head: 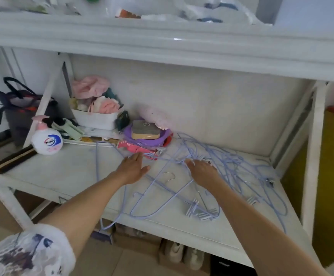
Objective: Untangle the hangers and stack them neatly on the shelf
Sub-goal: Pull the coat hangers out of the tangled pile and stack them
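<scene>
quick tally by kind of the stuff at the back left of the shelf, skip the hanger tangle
Soap pump bottle: 1
White basket of cloths: 1
Purple ring: 1
Tan case resting on the ring: 1
Dark tote bag beside the shelf: 1
Total: 5
The blue hangers are too knotted to count.

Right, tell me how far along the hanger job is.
Nothing looks done: no neat stack shows, and the blue hangers lie tangled across the shelf. In hand: the right hand reaches into the knot, whether gripping wire is unclear; the left hand lies flat and open beside it. Left: separating every hanger and stacking them.
</scene>
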